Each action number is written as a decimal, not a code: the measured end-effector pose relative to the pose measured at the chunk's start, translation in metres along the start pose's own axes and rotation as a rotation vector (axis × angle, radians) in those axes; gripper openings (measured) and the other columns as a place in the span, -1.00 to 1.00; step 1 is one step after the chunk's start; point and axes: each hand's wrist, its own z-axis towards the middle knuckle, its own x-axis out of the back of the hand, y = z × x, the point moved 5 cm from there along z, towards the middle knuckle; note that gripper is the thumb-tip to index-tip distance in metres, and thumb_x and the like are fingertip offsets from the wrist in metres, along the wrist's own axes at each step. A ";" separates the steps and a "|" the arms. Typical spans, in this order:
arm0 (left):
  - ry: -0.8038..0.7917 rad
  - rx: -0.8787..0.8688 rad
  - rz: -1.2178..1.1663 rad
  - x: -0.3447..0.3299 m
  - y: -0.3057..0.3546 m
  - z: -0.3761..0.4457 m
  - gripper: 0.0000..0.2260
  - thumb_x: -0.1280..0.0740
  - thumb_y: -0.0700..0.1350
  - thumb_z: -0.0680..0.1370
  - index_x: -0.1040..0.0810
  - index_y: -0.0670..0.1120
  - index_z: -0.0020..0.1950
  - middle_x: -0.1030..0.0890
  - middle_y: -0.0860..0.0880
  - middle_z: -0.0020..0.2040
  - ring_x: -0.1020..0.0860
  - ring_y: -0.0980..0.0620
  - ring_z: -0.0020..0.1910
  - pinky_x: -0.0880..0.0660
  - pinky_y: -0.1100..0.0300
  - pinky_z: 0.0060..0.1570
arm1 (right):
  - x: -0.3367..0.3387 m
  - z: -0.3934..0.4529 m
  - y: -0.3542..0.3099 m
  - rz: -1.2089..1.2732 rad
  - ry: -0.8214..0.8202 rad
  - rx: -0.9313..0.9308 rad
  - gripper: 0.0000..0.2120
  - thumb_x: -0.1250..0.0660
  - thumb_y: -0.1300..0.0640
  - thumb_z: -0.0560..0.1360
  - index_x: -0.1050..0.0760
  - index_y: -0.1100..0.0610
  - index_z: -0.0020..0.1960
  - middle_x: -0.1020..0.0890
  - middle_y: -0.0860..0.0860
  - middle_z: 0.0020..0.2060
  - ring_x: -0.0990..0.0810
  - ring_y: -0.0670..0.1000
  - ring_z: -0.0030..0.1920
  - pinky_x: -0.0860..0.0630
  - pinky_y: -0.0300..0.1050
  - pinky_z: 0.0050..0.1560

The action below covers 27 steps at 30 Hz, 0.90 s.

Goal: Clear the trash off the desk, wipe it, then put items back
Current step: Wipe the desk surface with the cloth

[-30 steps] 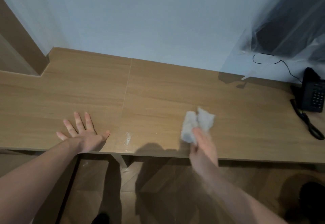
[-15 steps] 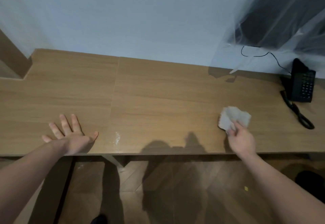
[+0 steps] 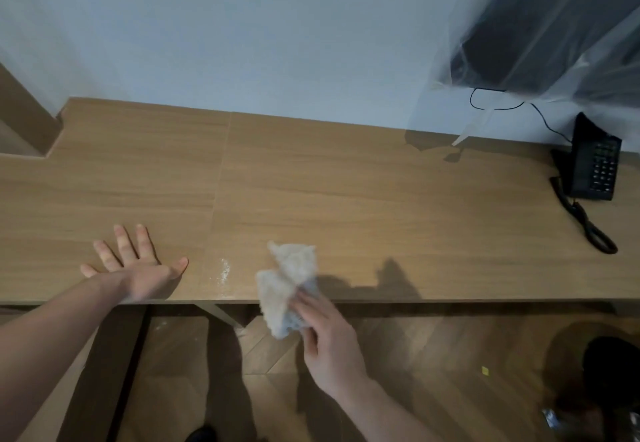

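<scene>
A long wooden desk (image 3: 329, 192) runs across the view. My left hand (image 3: 138, 265) lies flat on its front left part, fingers spread. My right hand (image 3: 325, 337) grips a crumpled white cloth (image 3: 289, 282) at the desk's front edge, near the middle. The cloth hangs partly over the edge. A small patch of white dust (image 3: 224, 273) lies on the desk between my two hands, just left of the cloth.
A black desk phone (image 3: 594, 164) with a coiled cord (image 3: 588, 225) stands at the far right, by the wall. Above it hangs a dark screen under clear plastic sheeting (image 3: 540, 25). A dark bin (image 3: 609, 365) stands on the wooden floor at the lower right.
My right hand swept the cloth from the middle out to the right, then back left to the front edge near the dust. My left hand has stayed flat on the desk.
</scene>
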 end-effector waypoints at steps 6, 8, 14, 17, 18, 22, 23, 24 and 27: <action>-0.002 -0.004 -0.008 0.002 0.002 0.001 -0.01 0.02 0.57 0.49 0.47 0.07 0.61 0.52 -0.09 0.59 0.41 -0.31 0.59 0.28 -0.39 0.51 | 0.067 0.037 0.021 0.053 0.157 -0.146 -0.50 -0.32 0.25 0.62 -0.46 -0.06 0.51 -0.44 -0.17 0.51 -0.38 -0.19 0.50 -0.34 -0.14 0.53; -0.012 -0.004 -0.013 0.003 0.002 -0.001 -0.02 0.03 0.57 0.50 0.47 0.06 0.61 0.52 -0.10 0.59 0.41 -0.32 0.59 0.28 -0.39 0.52 | 0.099 0.053 0.050 0.031 0.276 -0.312 -0.59 -0.27 0.15 0.67 -0.48 -0.04 0.51 -0.42 -0.16 0.53 -0.35 -0.15 0.53 -0.28 -0.13 0.55; -0.024 -0.011 -0.035 0.007 0.008 -0.008 -0.04 0.01 0.52 0.55 0.51 0.01 0.59 0.56 -0.12 0.56 0.43 -0.33 0.58 0.27 -0.42 0.52 | 0.072 0.054 0.091 -0.198 0.245 -0.527 -0.59 -0.29 0.13 0.66 -0.48 0.01 0.50 -0.39 -0.07 0.56 -0.30 -0.03 0.57 -0.30 0.09 0.57; -0.024 -0.028 -0.046 0.007 0.009 -0.008 -0.03 0.01 0.51 0.55 0.53 0.00 0.58 0.58 -0.14 0.54 0.45 -0.34 0.57 0.30 -0.42 0.50 | 0.032 0.054 0.059 -0.238 0.290 -0.479 -0.58 -0.35 0.17 0.62 -0.51 0.02 0.46 -0.45 -0.03 0.52 -0.40 0.04 0.52 -0.44 0.16 0.47; -0.024 -0.029 -0.054 0.006 0.009 -0.009 -0.03 0.00 0.51 0.54 0.54 0.00 0.58 0.58 -0.14 0.54 0.45 -0.35 0.56 0.30 -0.42 0.50 | 0.021 0.055 0.045 -0.245 0.286 -0.449 -0.57 -0.38 0.18 0.60 -0.53 0.02 0.45 -0.46 -0.03 0.51 -0.41 0.05 0.52 -0.44 0.16 0.47; -0.013 -0.038 -0.070 0.005 0.005 -0.007 -0.03 0.00 0.50 0.55 0.55 0.00 0.56 0.61 -0.14 0.52 0.48 -0.35 0.55 0.32 -0.44 0.49 | -0.023 0.049 -0.018 -0.200 0.163 -0.292 -0.53 -0.47 0.17 0.53 -0.54 -0.05 0.42 -0.50 -0.10 0.47 -0.40 -0.02 0.52 -0.42 0.13 0.50; -0.014 -0.043 -0.077 0.005 0.005 -0.008 -0.03 0.01 0.50 0.55 0.57 0.00 0.56 0.62 -0.15 0.51 0.49 -0.35 0.54 0.33 -0.45 0.49 | -0.032 0.043 -0.031 -0.163 0.123 -0.261 -0.51 -0.48 0.17 0.52 -0.54 -0.07 0.42 -0.50 -0.13 0.45 -0.40 -0.06 0.51 -0.42 0.10 0.51; -0.015 -0.046 -0.083 0.005 0.004 -0.009 -0.04 0.02 0.50 0.55 0.58 -0.01 0.55 0.63 -0.15 0.50 0.50 -0.36 0.53 0.33 -0.45 0.48 | -0.040 0.037 -0.040 -0.125 0.089 -0.227 -0.50 -0.48 0.18 0.51 -0.55 -0.07 0.42 -0.49 -0.17 0.45 -0.40 -0.10 0.51 -0.40 0.04 0.52; -0.016 -0.049 -0.092 0.005 0.004 -0.009 -0.04 0.03 0.49 0.55 0.60 -0.02 0.53 0.66 -0.17 0.47 0.53 -0.36 0.51 0.35 -0.46 0.47 | -0.051 0.018 -0.059 -0.004 0.026 -0.199 -0.49 -0.48 0.24 0.52 -0.57 -0.09 0.41 -0.49 -0.28 0.42 -0.41 -0.24 0.47 -0.42 -0.14 0.48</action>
